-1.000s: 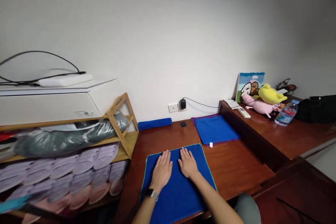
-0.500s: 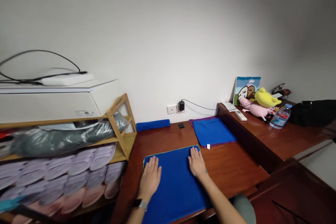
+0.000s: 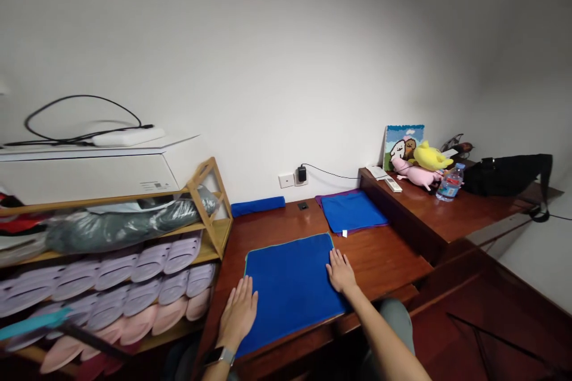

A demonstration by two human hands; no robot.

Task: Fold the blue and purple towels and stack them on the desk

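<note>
A blue cloth (image 3: 290, 286) with a thin greenish edge lies spread flat on the brown wooden desk (image 3: 375, 262). My left hand (image 3: 239, 309) rests flat over its left edge, fingers stretched out and pointing away from me. On the right edge lies my right hand (image 3: 342, 271), also flat with its fingers extended. Neither hand grips anything. Beyond the cloth, a folded blue cloth (image 3: 257, 206) lies against the wall. Right of that, another blue cloth (image 3: 355, 211) sits on a purple one, with a small white tag at its near edge.
At left, a wooden rack (image 3: 217, 232) holds rows of slippers (image 3: 147, 262) and a white box (image 3: 89, 175). The raised desk section at right carries plush toys (image 3: 420, 172), a water bottle (image 3: 450, 183), a remote (image 3: 393, 184) and a black bag (image 3: 504, 174). A black plug (image 3: 302, 174) is in the wall socket.
Both hands have slid toward me along the cloth's side edges, staying flat. The cloth's far corners now show more fully. The camera view has shifted slightly.
</note>
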